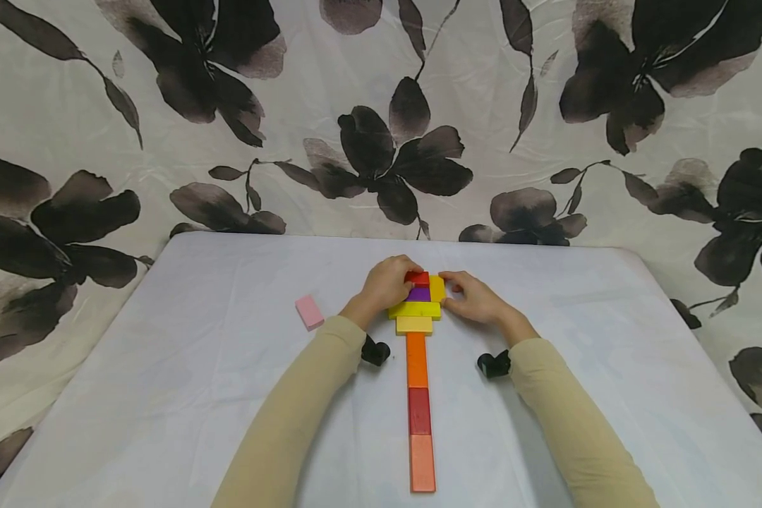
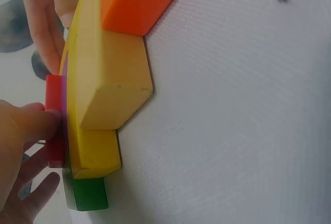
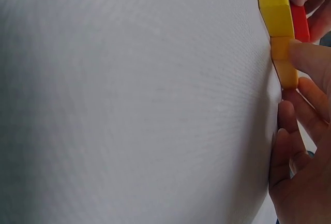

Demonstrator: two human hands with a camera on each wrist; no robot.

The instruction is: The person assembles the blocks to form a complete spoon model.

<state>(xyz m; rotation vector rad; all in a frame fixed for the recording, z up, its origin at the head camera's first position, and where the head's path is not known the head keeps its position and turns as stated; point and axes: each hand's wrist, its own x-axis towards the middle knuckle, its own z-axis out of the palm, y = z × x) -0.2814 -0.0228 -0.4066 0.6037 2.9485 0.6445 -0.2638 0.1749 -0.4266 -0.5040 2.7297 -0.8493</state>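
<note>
My left hand pinches a red block at the far end of a flat row of coloured blocks. In the left wrist view, the thumb lies on the red block. My right hand grips an amber block, thumb at its near end and a finger at its far end. Between the hands lies a purple block, and nearer is a crosswise yellow block. A green block shows beside it in the left wrist view; my left hand hides it in the head view.
A pale yellow block joins a line of orange, dark red and salmon blocks running toward me. One pink block lies apart on the left of the white table. A floral cloth hangs behind.
</note>
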